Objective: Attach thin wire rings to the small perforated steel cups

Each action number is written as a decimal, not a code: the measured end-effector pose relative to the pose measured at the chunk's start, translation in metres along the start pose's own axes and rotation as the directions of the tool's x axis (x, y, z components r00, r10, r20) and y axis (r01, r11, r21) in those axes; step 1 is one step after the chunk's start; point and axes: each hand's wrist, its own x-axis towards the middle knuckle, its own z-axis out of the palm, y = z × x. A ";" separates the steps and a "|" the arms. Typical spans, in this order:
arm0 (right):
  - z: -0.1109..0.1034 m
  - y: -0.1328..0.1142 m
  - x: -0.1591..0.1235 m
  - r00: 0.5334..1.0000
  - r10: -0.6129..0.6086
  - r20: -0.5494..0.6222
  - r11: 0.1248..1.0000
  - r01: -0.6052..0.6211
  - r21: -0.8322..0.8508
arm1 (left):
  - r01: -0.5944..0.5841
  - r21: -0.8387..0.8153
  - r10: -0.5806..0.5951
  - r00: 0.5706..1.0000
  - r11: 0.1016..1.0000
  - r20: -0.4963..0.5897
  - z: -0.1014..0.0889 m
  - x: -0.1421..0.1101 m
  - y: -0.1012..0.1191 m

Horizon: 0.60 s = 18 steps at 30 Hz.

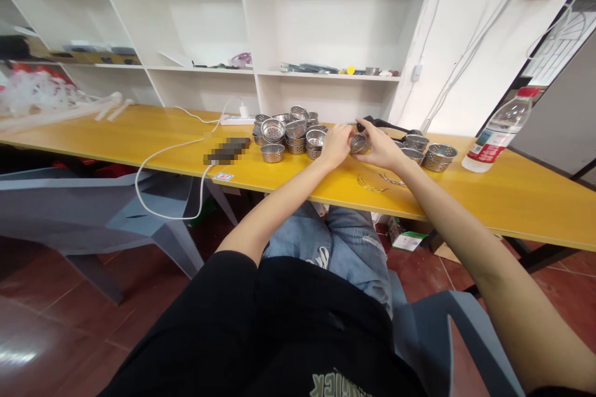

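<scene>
Between my hands, just above the yellow table, is a small perforated metal cup, tilted with its round face towards me. My right hand curls round its right side, thumb and forefinger gripping it. My left hand is closed with its fingertips at the cup's left edge; whether they also pinch a wire is too small to tell. Several thin bent wires lie on the table below my right hand. Left of my hands stands a heap of similar metal cups. More perforated cups sit beyond my right forearm.
A water bottle with a red cap stands at the right. A blurred dark device with a white cable lies left on the table. White shelves rise behind, and a grey chair is at the left.
</scene>
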 end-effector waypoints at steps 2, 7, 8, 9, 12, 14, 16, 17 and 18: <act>0.000 -0.003 -0.001 1.000 0.012 0.004 1.000 -0.012 -0.019 | -0.001 0.016 0.001 1.000 1.000 0.022 0.000 0.000 0.001; 0.004 -0.002 -0.002 1.000 0.028 0.004 0.998 -0.028 -0.053 | 0.023 0.007 -0.023 0.997 1.000 0.069 0.005 -0.002 0.003; 0.005 -0.002 -0.001 1.000 0.023 -0.001 0.999 -0.023 -0.048 | 0.032 -0.008 -0.031 0.997 0.999 0.074 0.007 -0.003 0.004; 0.005 -0.002 -0.001 1.000 0.015 -0.004 0.999 -0.016 -0.040 | 0.039 -0.025 -0.037 0.996 0.999 0.078 0.008 -0.003 0.005; 0.006 -0.005 0.000 1.000 -0.002 0.002 1.000 0.002 -0.023 | 0.046 -0.085 -0.038 0.995 0.995 0.087 0.011 -0.004 0.007; 0.005 -0.006 0.000 1.000 -0.001 0.007 1.000 0.001 -0.027 | 0.040 -0.128 -0.029 0.996 0.991 0.086 0.011 -0.004 0.009; 0.004 -0.007 0.000 1.000 0.006 0.010 0.999 -0.006 -0.039 | 0.037 -0.189 -0.024 0.997 0.981 0.071 0.011 -0.005 0.011; 0.004 -0.006 -0.001 1.000 0.011 0.011 0.999 -0.010 -0.045 | 0.040 -0.227 -0.026 0.998 0.973 0.061 0.010 -0.005 0.012; 0.004 -0.005 -0.001 1.000 0.015 0.011 0.999 -0.014 -0.052 | 0.045 -0.267 -0.031 0.998 0.963 0.054 0.010 -0.006 0.013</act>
